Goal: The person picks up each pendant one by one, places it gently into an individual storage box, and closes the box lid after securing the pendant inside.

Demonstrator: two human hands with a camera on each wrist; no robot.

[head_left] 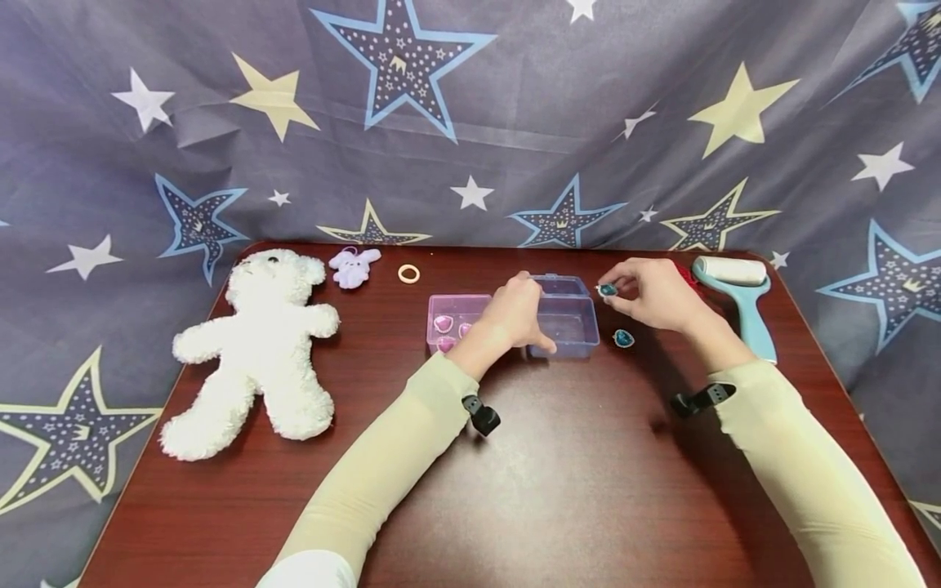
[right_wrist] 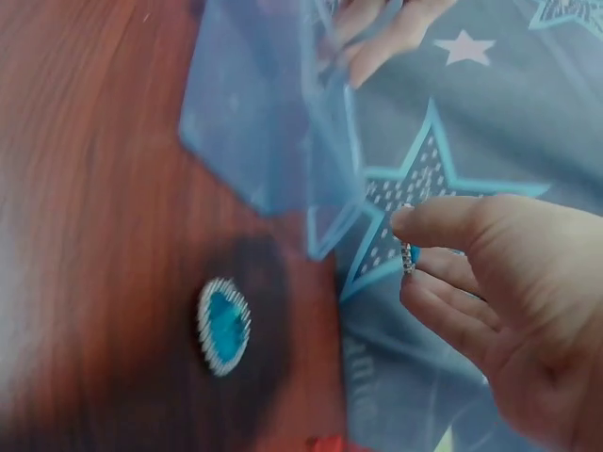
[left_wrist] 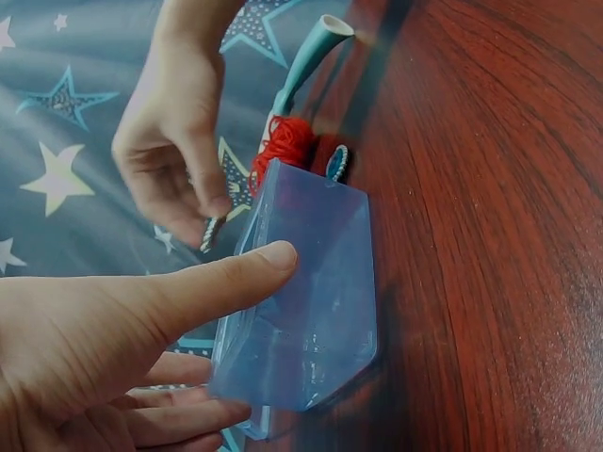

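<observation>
My left hand [head_left: 512,314] grips a clear blue plastic box [head_left: 577,327], its thumb on the near wall and its fingers on the far side. The box's lid [head_left: 562,286] stands open at the back. To the right of the box, my right hand [head_left: 653,294] pinches a teal gem [head_left: 607,290] with a silvery beaded rim between thumb and fingertips, held above the table. A second teal gem [right_wrist: 224,326] lies on the table below that hand. Left of the blue box is a pink box [head_left: 457,299] holding several pink gems [head_left: 443,323], partly hidden by my left hand.
A white plush bear [head_left: 268,351] lies at the left, with a small purple plush toy [head_left: 354,268] and a pale ring [head_left: 408,273] behind it. Red yarn [left_wrist: 285,149] and a teal-handled lint roller [head_left: 750,306] lie at the right. A star-printed cloth [head_left: 470,163] hangs behind the table.
</observation>
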